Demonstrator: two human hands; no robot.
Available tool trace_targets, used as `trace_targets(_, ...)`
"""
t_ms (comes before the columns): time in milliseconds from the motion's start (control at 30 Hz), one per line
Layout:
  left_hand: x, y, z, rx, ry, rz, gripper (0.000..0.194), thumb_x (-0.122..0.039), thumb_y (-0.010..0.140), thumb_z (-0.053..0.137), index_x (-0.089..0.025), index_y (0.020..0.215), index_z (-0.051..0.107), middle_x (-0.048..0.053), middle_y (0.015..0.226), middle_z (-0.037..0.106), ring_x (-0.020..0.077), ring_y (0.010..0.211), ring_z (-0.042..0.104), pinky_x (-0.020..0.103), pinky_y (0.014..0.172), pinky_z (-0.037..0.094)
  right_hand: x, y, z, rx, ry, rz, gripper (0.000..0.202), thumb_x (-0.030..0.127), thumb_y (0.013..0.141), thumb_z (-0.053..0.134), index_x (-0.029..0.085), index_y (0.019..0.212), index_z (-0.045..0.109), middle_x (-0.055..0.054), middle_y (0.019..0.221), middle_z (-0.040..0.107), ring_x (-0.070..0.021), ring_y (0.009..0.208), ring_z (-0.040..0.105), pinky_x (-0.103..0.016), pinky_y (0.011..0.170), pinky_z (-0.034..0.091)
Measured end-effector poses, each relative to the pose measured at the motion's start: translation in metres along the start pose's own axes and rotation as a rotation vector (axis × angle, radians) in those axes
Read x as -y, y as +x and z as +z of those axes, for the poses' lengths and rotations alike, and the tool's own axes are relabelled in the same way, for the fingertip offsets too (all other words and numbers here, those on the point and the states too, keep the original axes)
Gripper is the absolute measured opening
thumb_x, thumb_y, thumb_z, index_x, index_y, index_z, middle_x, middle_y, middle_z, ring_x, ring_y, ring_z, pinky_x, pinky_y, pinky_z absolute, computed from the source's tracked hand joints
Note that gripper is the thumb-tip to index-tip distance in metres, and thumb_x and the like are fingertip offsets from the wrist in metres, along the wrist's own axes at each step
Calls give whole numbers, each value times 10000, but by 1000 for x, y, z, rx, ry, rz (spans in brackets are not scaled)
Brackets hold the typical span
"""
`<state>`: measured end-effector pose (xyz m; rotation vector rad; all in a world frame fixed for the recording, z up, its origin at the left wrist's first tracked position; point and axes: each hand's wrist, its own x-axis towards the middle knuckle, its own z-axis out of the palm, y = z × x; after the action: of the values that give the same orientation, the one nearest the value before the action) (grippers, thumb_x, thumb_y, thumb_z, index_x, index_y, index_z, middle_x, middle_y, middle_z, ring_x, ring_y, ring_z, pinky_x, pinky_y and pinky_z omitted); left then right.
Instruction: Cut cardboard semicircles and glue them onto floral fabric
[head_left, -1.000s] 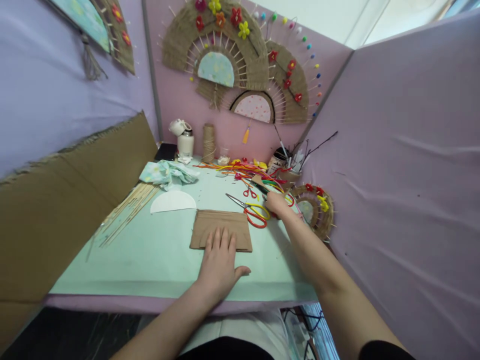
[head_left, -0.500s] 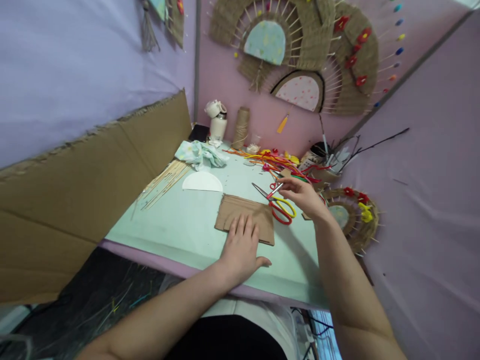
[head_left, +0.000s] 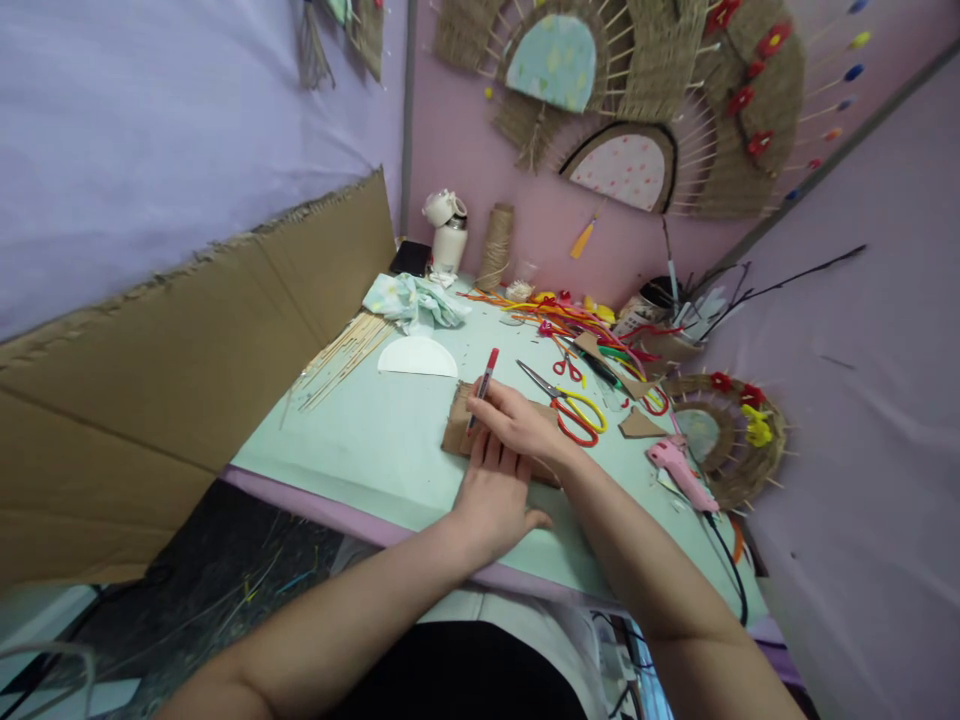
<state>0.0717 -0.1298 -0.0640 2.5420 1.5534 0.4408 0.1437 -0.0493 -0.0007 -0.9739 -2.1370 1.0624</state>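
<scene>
A brown piece of cardboard (head_left: 456, 425) lies on the pale green table (head_left: 360, 450), partly hidden under my hands. My left hand (head_left: 495, 497) rests flat on it, thumb spread to the right. In my right hand (head_left: 514, 418) is a pen (head_left: 486, 378) with a red end, held upright with its lower end at the cardboard's left part. This hand crosses above the fingers of my left hand. Just right of the cardboard lie large scissors (head_left: 574, 412) with red and yellow handles. Behind the cardboard is a white half-circle (head_left: 417, 357).
Thin wooden sticks (head_left: 346, 352) and a crumpled patterned cloth (head_left: 414, 300) lie at left. A pink glue gun (head_left: 681, 472) with a black cord sits at right near cardboard scraps (head_left: 641, 424). A twine spool (head_left: 496, 248) and white bottle (head_left: 449, 245) stand behind. A tall cardboard sheet (head_left: 300, 270) borders the left.
My right hand has moved left with the pen, from above the scissors to the cardboard. My left hand stays flat in place. The view has shifted slightly, showing the glue gun.
</scene>
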Motion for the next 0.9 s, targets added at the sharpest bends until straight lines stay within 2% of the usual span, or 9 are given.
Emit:
trace_targets(100, 0, -1, -2, 35, -22, 2, 944, -678, 719, 624, -79, 1416, 410, 220, 1472, 393, 415, 1398, 252, 550, 1156, 135, -3, 3, 6, 124, -48, -11, 159, 289, 931, 424, 191, 824, 488, 11, 769, 560, -131, 693, 517, -257, 672, 428)
trace_targets(200, -1, -1, -4, 78, -46, 0, 889, -653, 749, 613, -102, 1418, 417, 194, 1453, 434, 399, 1387, 287, 547, 1156, 148, -8, 5, 10, 180, -118, -50, 131, 262, 930, 419, 190, 848, 491, 9, 756, 566, -137, 692, 513, -260, 681, 422)
trace_targets(433, -1, -1, -6, 91, -52, -6, 888, -647, 759, 609, -118, 1438, 392, 185, 1455, 436, 384, 1386, 295, 534, 1154, 158, -12, 7, 11, 187, -220, -143, 129, 230, 921, 424, 189, 830, 504, -16, 778, 581, -152, 707, 496, -276, 700, 415)
trace_targets(700, -1, -2, -5, 63, -55, 5, 816, -632, 783, 587, -136, 1411, 430, 174, 1417, 483, 391, 1338, 359, 551, 1118, 206, -13, 7, 13, 214, -221, -129, 135, 241, 929, 431, 193, 834, 514, -11, 759, 585, -152, 697, 500, -267, 685, 407)
trace_targets(900, -2, -2, -10, 125, -68, -14, 792, -596, 785, 613, -109, 1388, 451, 188, 1432, 463, 390, 1356, 334, 545, 1122, 223, -12, 8, 13, 247, -267, -146, 165, 232, 929, 425, 197, 778, 483, -4, 734, 559, -145, 673, 467, -263, 675, 383)
